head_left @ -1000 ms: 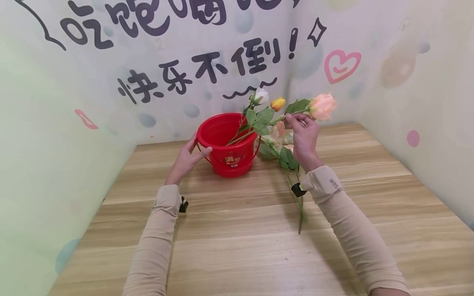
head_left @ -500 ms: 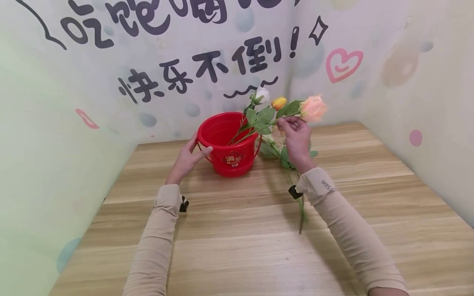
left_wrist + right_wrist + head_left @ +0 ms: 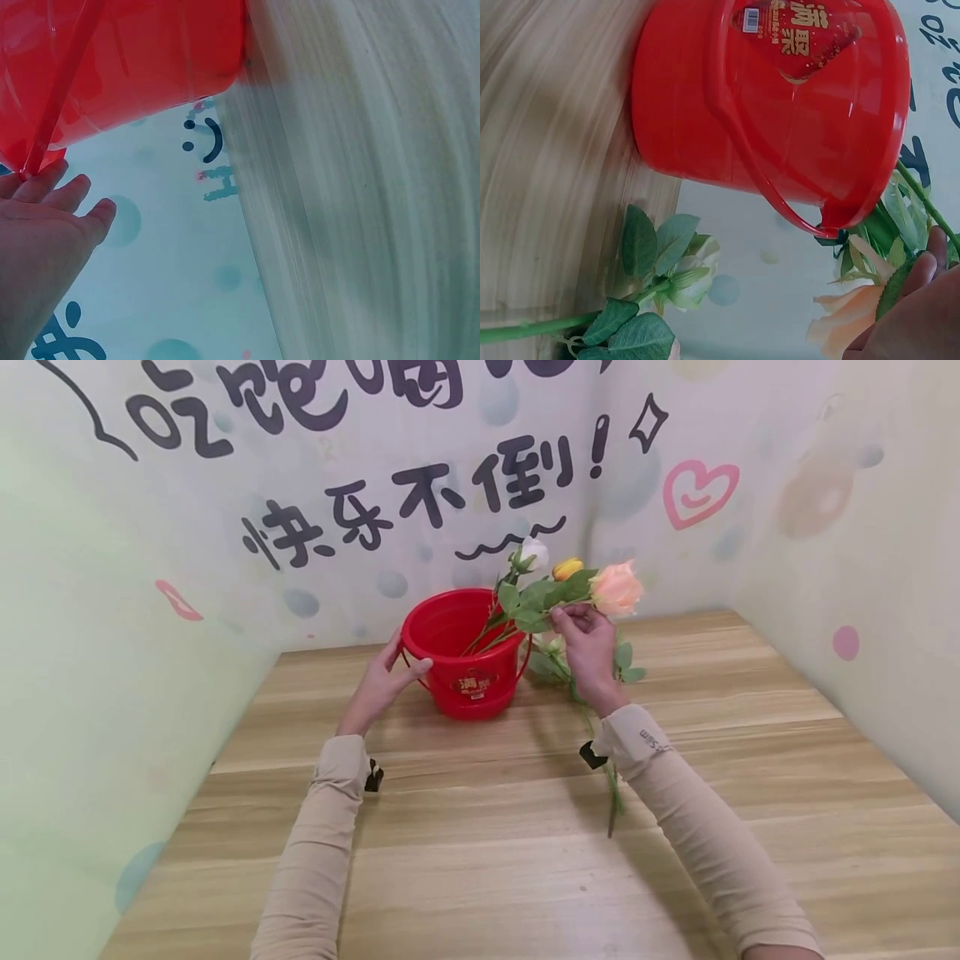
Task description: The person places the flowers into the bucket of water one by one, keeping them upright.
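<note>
The red bucket (image 3: 468,689) stands upright on the table. My left hand (image 3: 375,689) rests against its left side, thumb on the front wall; in the left wrist view its fingers (image 3: 67,193) touch the bucket near the bail's end. My right hand (image 3: 590,656) pinches the stem of a peach rose (image 3: 617,587) just below the bloom. The rose leans right over the rim, its stem reaching into the bucket. A white rose (image 3: 534,554) and a yellow tulip (image 3: 567,568) stick up beside it, the tulip partly hidden by leaves.
Several flowers lie on the table beneath my right forearm, with stems (image 3: 617,797) toward me and leaves (image 3: 628,662) showing. One white bloom (image 3: 694,274) shows in the right wrist view. A printed wall (image 3: 360,593) rises behind the wooden table (image 3: 465,860).
My right hand has moved left and slightly down, bringing the peach rose closer to the bucket. My left hand and the bucket keep their places.
</note>
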`<state>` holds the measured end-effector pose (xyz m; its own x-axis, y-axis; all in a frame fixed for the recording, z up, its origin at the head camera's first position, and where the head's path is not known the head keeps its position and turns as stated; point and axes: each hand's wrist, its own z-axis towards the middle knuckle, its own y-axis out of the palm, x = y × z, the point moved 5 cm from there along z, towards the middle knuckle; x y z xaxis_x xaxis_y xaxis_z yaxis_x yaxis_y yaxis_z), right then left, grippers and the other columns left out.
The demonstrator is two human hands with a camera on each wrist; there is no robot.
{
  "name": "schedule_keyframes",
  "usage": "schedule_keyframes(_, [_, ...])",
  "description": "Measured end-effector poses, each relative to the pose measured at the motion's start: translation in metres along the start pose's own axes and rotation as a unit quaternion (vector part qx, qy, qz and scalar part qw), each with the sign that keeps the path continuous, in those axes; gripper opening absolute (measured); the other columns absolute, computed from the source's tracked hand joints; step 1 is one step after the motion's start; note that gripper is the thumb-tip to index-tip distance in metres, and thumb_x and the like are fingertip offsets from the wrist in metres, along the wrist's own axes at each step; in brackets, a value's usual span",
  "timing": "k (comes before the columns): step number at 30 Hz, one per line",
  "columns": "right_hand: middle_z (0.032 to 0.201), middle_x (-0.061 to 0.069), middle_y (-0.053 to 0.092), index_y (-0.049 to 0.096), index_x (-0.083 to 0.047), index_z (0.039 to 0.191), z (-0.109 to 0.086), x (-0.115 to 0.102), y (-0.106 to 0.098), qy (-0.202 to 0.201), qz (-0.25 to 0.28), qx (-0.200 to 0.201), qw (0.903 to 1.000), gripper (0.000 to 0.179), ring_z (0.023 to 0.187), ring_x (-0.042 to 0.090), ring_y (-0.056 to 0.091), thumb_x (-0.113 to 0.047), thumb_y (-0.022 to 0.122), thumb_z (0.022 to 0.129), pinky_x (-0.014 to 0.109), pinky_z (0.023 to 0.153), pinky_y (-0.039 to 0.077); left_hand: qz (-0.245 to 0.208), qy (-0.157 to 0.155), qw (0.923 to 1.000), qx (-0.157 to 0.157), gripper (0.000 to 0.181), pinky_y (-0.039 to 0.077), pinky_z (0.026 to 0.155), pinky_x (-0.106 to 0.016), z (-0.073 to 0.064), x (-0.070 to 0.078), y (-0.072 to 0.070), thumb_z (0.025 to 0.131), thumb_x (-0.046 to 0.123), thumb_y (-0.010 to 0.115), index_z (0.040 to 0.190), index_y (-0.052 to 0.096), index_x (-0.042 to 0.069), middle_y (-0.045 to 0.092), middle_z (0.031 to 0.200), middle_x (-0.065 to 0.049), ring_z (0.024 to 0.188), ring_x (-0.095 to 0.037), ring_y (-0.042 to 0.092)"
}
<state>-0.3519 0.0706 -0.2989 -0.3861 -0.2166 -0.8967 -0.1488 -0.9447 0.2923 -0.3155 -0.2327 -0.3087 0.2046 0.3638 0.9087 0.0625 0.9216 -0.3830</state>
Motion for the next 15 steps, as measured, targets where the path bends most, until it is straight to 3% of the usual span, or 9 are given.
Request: schedule_keyframes(15, [0.076, -0.005, 0.067, 0.064, -0.006, 0.088, -0.0045, 0.0073, 0.0092, -0.001, -0.016, -0.026, 0.9995, 0.012, 0.074, 0.01, 0.063, -0.004, 0.068, 0.099, 0.02, 0.066, 0.048, 0.005, -0.009, 0.9999, -0.001, 0.082, 0.029, 0.12, -0.054, -0.0032, 0.0061, 0.0006, 0.1, 0.025, 0.066, 0.165, 0.02, 0.006, 0.02, 0.17, -0.013, 0.156, -0.032, 0.017])
